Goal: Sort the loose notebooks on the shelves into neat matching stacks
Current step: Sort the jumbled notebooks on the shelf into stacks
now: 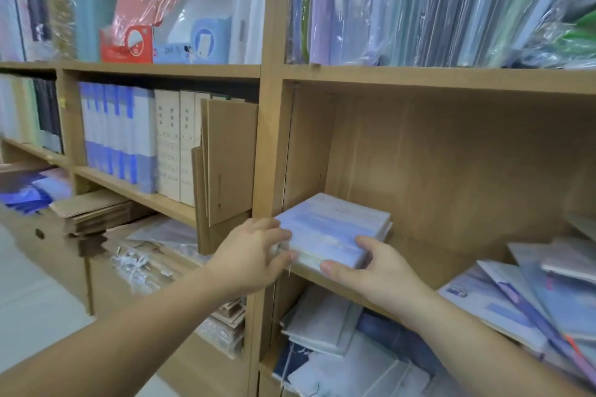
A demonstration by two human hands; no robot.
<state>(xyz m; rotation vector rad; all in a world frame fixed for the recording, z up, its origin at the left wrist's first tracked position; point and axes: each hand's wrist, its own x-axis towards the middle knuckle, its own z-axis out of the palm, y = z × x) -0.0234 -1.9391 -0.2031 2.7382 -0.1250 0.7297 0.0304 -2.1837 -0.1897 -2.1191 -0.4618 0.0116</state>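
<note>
A small stack of pale blue notebooks lies flat in the left corner of the wooden shelf, against its side wall. My left hand touches the stack's left front corner with straight fingers. My right hand grips the stack's front right corner, thumb along the front edge and fingers on the side. A loose pile of blue and white notebooks lies askew at the right end of the same shelf.
The shelf below holds more jumbled white and dark blue notebooks. Plastic-wrapped folders stand on the shelf above. To the left stand blue and cream binders and cardboard sheets. Flat cardboard is piled lower left.
</note>
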